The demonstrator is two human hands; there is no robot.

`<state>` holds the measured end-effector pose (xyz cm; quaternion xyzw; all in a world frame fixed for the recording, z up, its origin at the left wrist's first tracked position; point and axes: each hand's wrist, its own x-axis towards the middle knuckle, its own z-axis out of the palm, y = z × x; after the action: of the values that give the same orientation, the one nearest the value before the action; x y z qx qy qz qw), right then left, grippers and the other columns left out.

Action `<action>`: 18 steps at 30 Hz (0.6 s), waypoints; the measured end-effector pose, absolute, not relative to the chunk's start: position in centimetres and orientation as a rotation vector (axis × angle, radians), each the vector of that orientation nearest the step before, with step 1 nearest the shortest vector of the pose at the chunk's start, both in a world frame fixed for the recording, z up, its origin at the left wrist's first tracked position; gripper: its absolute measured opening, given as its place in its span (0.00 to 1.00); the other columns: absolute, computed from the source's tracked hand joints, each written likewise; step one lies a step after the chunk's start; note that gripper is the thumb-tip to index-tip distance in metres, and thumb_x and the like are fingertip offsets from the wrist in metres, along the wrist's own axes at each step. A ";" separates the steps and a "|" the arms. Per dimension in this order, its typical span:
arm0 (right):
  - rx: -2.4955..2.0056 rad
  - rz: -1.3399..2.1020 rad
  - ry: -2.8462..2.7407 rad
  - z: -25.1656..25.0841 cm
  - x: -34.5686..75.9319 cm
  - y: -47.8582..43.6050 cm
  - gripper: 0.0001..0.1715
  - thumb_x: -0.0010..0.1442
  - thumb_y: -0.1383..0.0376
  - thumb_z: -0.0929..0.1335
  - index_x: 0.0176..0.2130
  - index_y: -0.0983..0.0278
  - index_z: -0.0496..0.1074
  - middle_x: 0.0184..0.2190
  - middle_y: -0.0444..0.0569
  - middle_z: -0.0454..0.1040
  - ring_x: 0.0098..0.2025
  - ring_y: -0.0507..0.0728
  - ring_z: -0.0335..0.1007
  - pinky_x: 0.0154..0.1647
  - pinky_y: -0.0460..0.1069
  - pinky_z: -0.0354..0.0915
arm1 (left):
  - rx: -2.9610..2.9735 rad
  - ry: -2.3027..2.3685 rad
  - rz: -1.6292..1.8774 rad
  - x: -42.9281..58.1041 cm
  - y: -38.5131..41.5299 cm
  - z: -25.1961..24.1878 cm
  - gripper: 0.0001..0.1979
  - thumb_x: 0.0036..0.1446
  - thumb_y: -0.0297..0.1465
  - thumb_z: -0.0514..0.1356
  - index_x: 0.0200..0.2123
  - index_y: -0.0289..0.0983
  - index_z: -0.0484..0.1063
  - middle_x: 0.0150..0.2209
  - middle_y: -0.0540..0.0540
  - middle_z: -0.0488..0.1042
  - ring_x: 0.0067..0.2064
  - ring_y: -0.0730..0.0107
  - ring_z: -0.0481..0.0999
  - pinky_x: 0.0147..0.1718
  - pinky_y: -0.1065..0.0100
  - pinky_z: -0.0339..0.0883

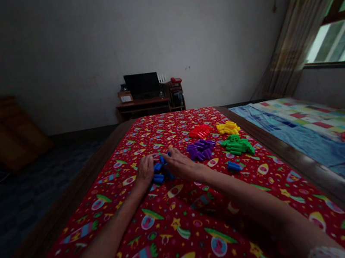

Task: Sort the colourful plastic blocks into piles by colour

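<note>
A small pile of blue plastic pieces [159, 178] lies on the red patterned cloth [173, 216], between my two hands. My left hand [146, 169] rests against the pile's left side, its fingers bent loosely and reaching toward the far edge. From the right, my right hand [177, 161] reaches over the same pile with its fingers spread, touching the pieces. Both hands cup the pile, and their fingers partly hide it. Just right of my right hand is a heap of purple pieces [201, 149]. A few more blue pieces [234, 166] lie apart, beyond my right forearm.
Heaps of red pieces [200, 131], yellow pieces [228, 128] and green pieces [237, 145] sit on the cloth's right side. A dark wooden edge [317, 171] borders the table. Against the far wall stands a desk [142, 102] with a monitor [142, 83]. A bed [309, 124] is at right.
</note>
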<state>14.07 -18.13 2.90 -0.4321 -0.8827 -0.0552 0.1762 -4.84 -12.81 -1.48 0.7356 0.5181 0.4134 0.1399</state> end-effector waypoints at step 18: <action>-1.328 -0.264 -2.578 2.0 24.5 -24.4 0.10 0.64 0.64 0.63 0.40 0.61 0.73 0.41 0.53 0.74 0.44 0.60 0.63 0.48 0.56 0.59 | 2.085 1.531 1.168 -5.0 -12.6 -1.7 0.24 0.61 0.41 0.40 0.41 0.36 0.71 0.42 0.39 0.74 0.45 0.57 0.74 0.46 0.58 0.70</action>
<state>24.49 -24.39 2.03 -0.4529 -0.8796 -0.0900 0.1146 -4.99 -12.58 -1.74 0.7262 0.5331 0.4069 0.1513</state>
